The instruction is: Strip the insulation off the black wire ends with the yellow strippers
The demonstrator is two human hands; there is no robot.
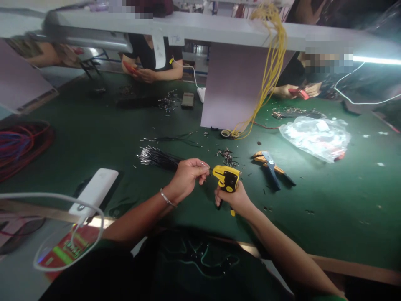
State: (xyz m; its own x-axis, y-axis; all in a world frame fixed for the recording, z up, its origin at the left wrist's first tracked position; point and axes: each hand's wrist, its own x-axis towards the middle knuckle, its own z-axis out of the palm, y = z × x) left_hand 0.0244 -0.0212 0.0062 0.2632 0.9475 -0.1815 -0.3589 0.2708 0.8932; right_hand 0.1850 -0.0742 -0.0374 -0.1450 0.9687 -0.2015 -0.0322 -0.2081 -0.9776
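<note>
My right hand [233, 198] is wrapped round the handles of a yellow and black wire stripper [228, 176], whose jaws point left. Just left of those jaws, my left hand [191, 171] pinches a thin dark wire [211, 169]; its end is at the jaws, and I cannot tell whether they grip it. Behind my left hand lies a bundle of black wires [159, 158] with shiny metal ends. Small dark scraps [227, 156] are scattered beyond the stripper. To its right rests a second stripper [271, 167], blue and orange, with its handles apart.
A white power bank [95, 188] with a white cable lies at the left edge of the green table [328, 209]. Yellow wires [272, 62] hang from the shelf above. A clear plastic bag [316, 136] sits to the right. Across the table, other people's hands [145, 75] hold red tools.
</note>
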